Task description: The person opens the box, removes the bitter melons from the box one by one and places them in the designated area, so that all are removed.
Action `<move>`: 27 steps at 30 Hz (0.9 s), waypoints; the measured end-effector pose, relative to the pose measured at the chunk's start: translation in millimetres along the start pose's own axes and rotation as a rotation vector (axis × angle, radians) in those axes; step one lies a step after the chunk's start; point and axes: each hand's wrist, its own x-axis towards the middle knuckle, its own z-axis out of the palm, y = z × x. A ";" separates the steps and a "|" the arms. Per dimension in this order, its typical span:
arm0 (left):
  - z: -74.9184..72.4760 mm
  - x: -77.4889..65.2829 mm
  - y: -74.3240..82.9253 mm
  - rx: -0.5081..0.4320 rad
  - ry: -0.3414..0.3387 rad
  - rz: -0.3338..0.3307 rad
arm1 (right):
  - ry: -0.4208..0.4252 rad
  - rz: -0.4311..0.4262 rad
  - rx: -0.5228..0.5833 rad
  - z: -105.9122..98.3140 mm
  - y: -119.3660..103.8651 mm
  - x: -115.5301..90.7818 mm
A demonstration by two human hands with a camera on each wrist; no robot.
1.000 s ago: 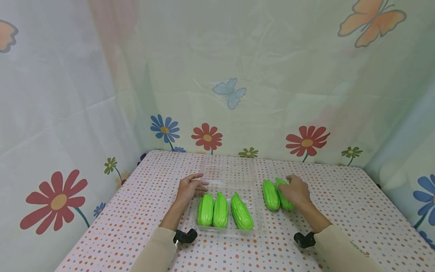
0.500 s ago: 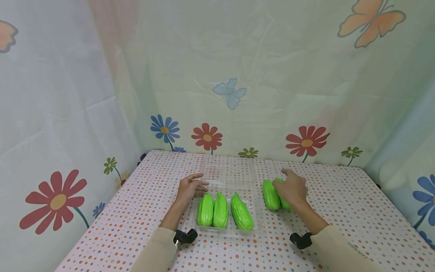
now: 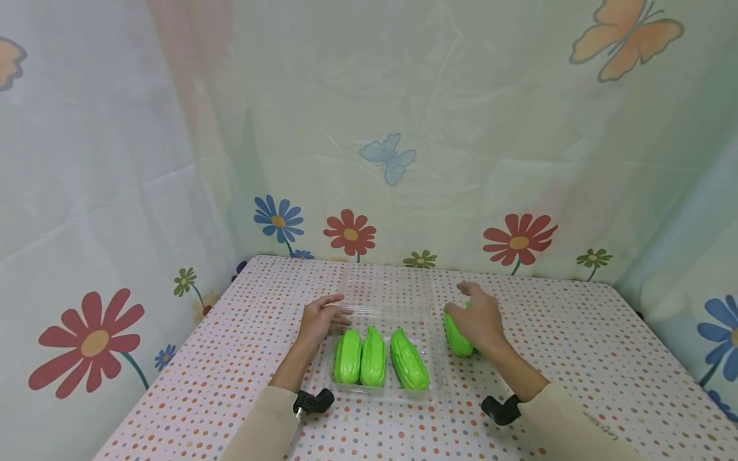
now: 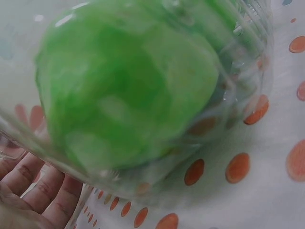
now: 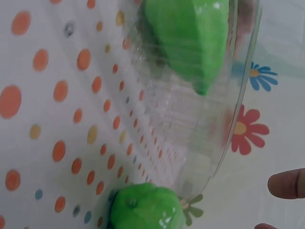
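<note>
Three bright green, ridged vegetables resembling bitter melons lie in a clear plastic clamshell box (image 3: pixel 439 378): one left (image 3: pixel 348 358), one middle (image 3: pixel 373 358) and one tilted at right (image 3: pixel 409 363). My left hand (image 3: pixel 317 321) rests at the box's left side, fingers loosely bent; in the left wrist view its fingers (image 4: pixel 40 195) show beside the clear wall. My right hand (image 3: pixel 480 319) hovers over the loose pair right of the box, thumb and forefinger spread. The left green vegetable (image 3: pixel 457 336) of that pair shows below the thumb; the hand mostly hides the other.
The box's hinged lid (image 3: pixel 387 286) lies folded back toward the rear. A dotted cloth (image 3: pixel 553 333) covers the table. A flowered curtain (image 3: pixel 484 147) hangs around the back and sides.
My right hand has moved left across the loose green vegetables, its thumb and forefinger spreading apart. The left hand, the box and the vegetables have stayed in place.
</note>
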 end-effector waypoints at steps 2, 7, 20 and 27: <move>-0.1 0.0 0.4 0.005 -0.004 0.002 | -0.010 -0.022 0.013 1.0 -3.7 -2.0; 1.0 -13.5 21.3 0.011 -0.030 0.004 | -0.035 -0.079 0.050 5.2 -12.3 -8.0; 1.7 -21.3 31.1 0.012 -0.036 -0.002 | -0.094 -0.078 0.103 17.5 -34.7 -22.3; 2.0 -20.7 31.6 0.006 -0.038 -0.007 | -0.148 -0.096 0.120 21.8 -35.9 -25.7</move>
